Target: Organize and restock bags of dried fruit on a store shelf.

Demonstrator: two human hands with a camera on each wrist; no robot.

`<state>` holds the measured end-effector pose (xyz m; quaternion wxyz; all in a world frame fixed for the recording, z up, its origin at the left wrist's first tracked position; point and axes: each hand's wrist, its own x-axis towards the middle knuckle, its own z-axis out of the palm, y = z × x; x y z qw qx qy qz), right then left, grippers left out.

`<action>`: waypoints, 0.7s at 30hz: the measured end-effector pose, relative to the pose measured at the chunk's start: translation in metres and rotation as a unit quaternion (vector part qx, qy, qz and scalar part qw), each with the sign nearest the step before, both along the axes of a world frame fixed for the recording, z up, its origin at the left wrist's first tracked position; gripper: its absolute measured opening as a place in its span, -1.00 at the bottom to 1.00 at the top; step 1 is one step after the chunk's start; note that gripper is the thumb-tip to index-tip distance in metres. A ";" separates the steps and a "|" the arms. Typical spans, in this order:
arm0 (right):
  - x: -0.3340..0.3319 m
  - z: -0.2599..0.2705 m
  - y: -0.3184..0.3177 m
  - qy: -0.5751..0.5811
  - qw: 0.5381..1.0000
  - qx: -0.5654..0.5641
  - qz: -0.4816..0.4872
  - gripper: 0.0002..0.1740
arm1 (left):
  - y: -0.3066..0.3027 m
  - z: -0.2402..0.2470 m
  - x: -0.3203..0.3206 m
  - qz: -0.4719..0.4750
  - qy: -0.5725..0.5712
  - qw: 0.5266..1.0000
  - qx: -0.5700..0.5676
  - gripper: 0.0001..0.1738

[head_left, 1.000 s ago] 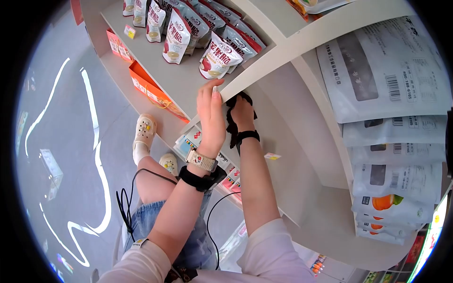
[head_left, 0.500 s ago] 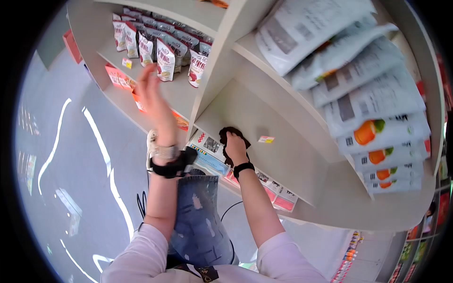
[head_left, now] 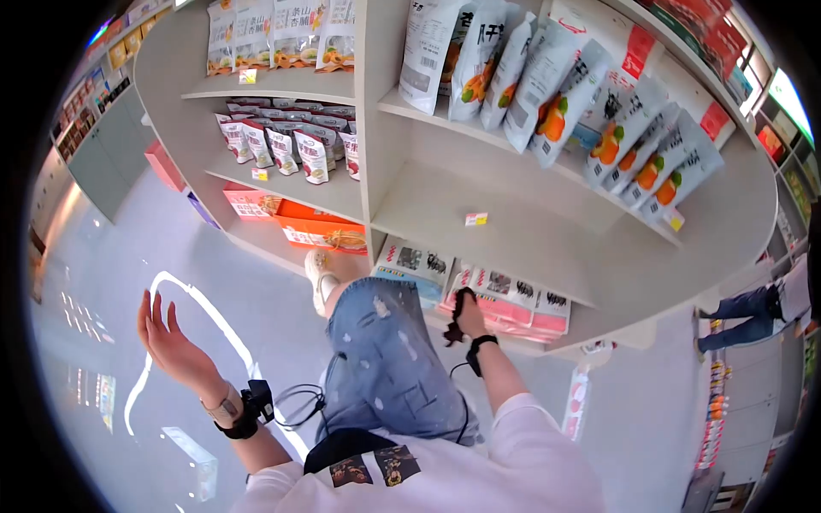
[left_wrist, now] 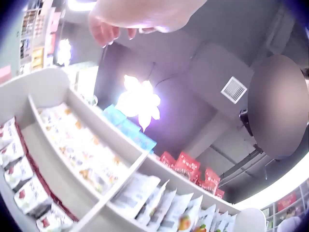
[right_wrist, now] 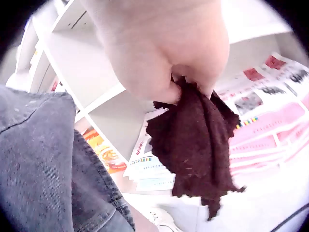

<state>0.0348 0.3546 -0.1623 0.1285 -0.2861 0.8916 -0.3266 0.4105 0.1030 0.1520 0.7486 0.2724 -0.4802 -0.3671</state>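
A dark brown cloth (right_wrist: 193, 140) hangs crumpled from my right hand (head_left: 471, 318), its ragged lower edge dangling. My fingers grip its top, though the fingertips are mostly hidden in the right wrist view. In the head view this hand is beside my knee, in front of the pink-and-white packages (head_left: 500, 299) at the shelf unit's base. My left hand (head_left: 178, 349) is held out over the floor at the left, fingers spread and holding nothing. The middle shelf (head_left: 530, 231), with a small price tag (head_left: 476, 219) on its edge, lies beyond my right hand.
White pouches with orange fruit prints (head_left: 552, 120) line the upper right shelf. Small red-and-white pouches (head_left: 314, 156) fill the left shelf, above an orange box (head_left: 321, 231). A cable (head_left: 299, 402) loops near my left wrist. Another person's legs (head_left: 740, 321) show at the far right.
My right hand has drawn the cloth off the middle shelf, down toward my knee. My left hand has moved from the shelf out to the left. The head view now takes in more of the shelves.
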 end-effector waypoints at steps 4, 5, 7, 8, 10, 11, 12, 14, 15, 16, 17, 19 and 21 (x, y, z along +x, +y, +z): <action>0.029 -0.023 0.069 -0.047 0.995 0.066 -0.064 -0.59 | 0.018 0.015 0.035 0.044 -0.030 0.998 -0.039 -0.63; 0.034 -0.025 0.083 -0.054 0.992 0.079 -0.086 -0.59 | 0.020 0.017 0.042 0.035 -0.015 0.998 -0.046 -0.64; 0.043 -0.032 0.112 -0.046 0.988 0.079 -0.123 -0.55 | 0.024 0.018 0.052 0.032 0.014 0.998 -0.048 -0.64; 0.047 -0.039 0.124 -0.051 0.987 0.049 -0.146 -0.49 | 0.025 0.018 0.055 0.038 0.011 0.998 -0.052 -0.64; 0.069 -0.013 0.141 -0.071 0.978 0.019 -0.196 -0.43 | 0.027 0.017 0.061 0.047 0.003 0.997 -0.054 -0.65; 0.074 -0.006 0.149 -0.084 0.977 -0.003 -0.198 -0.42 | 0.028 0.018 0.063 0.049 0.002 0.997 -0.054 -0.65; 0.070 -0.009 0.160 -0.066 0.980 0.025 -0.187 -0.41 | 0.030 0.018 0.063 0.051 0.001 0.997 -0.053 -0.65; 0.052 -0.014 0.180 -0.030 0.983 0.083 -0.163 -0.40 | 0.035 0.018 0.065 0.054 -0.005 0.997 -0.048 -0.66; 0.046 -0.010 0.185 -0.015 0.978 0.054 -0.200 -0.37 | 0.036 0.018 0.067 0.056 -0.010 0.997 -0.047 -0.67; 0.040 -0.007 0.186 0.033 0.974 0.019 -0.223 -0.33 | 0.036 0.019 0.068 0.058 -0.013 0.997 -0.048 -0.67; 0.034 -0.002 0.188 0.037 0.967 0.004 -0.253 -0.33 | 0.035 0.020 0.070 0.067 -0.005 0.997 -0.048 -0.68; 0.028 0.010 0.187 0.088 0.947 -0.057 -0.305 -0.35 | 0.035 0.018 0.077 0.087 0.006 0.995 -0.048 -0.69; 0.030 0.024 0.184 0.066 0.936 -0.108 -0.328 -0.36 | 0.031 0.016 0.089 0.111 0.028 0.991 -0.069 -0.69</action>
